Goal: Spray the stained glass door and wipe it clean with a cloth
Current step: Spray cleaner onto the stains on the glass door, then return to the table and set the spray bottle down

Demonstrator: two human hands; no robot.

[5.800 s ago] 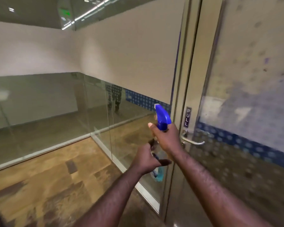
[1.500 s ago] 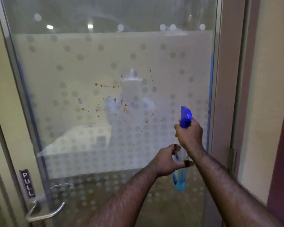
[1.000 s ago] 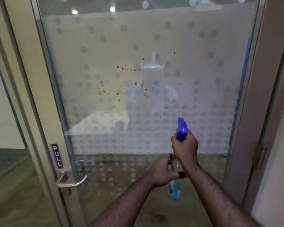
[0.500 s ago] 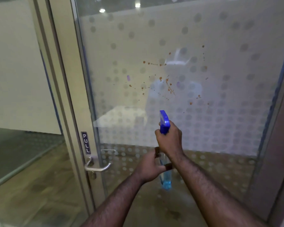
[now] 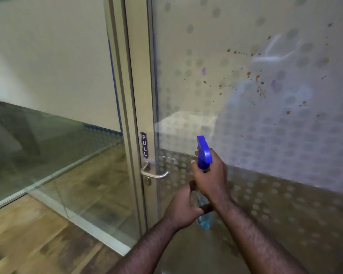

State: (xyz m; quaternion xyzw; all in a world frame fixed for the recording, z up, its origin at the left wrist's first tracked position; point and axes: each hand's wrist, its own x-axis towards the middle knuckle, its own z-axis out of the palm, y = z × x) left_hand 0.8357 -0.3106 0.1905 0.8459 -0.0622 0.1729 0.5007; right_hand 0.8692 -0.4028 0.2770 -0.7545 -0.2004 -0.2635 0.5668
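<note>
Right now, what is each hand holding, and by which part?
Both hold the spray bottle: right hand around the neck below the blue trigger head, left hand around the body.

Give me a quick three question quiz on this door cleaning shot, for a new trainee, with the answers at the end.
1. True or false: the right hand grips the spray bottle at its blue trigger head.
2. Where do the brown stains sit relative to the bottle? A) above and to its right B) below it C) on the floor
3. Fill in: the sign above the door handle reads ____.

Key: 1 true. 2 A. 3 PULL. Note that the left hand steadies the bottle lower down, the glass door shows no wet spray yet, and no cloth is in view.
</note>
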